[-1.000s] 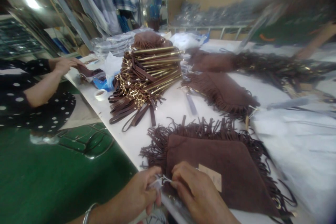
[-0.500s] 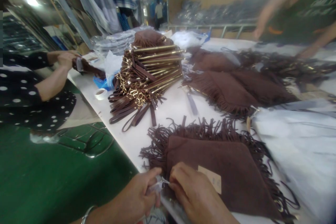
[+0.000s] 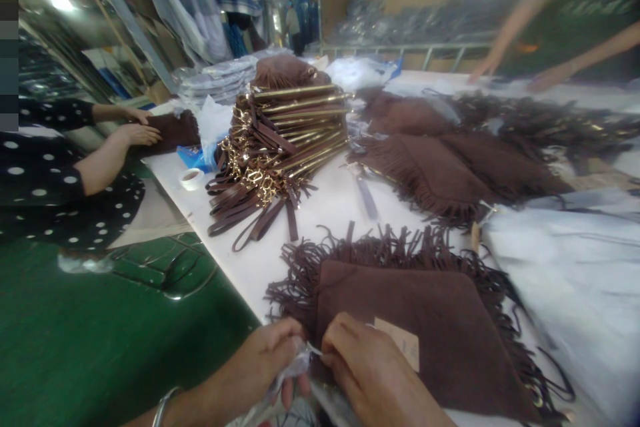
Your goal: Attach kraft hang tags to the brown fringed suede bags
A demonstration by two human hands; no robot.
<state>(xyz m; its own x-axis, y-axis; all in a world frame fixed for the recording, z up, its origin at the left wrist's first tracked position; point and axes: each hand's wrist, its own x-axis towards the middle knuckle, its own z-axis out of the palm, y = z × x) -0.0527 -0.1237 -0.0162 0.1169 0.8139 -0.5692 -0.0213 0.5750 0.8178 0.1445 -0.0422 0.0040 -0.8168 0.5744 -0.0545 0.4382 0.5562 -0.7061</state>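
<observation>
Flat on the table in front of me lies a brown fringed bag, with a tan paper tag on its front. At the bag's lower left edge, my left hand is closed on a piece of clear plastic. My right hand is closed too, pinching the end of a thin white strand that runs across to the left hand. Its wrist side covers part of the bag. What exactly the strand belongs to is hard to make out.
Brown straps with gold clasps are piled further back, near a tape roll. More fringed bags and white plastic bags lie to the right. A co-worker in polka dots handles a brown piece; another person's arms reach in.
My left hand shifts slightly, and more clear plastic shows beneath it. The co-worker at left now lays both hands on a flat brown piece. The other person's arms at right have moved left.
</observation>
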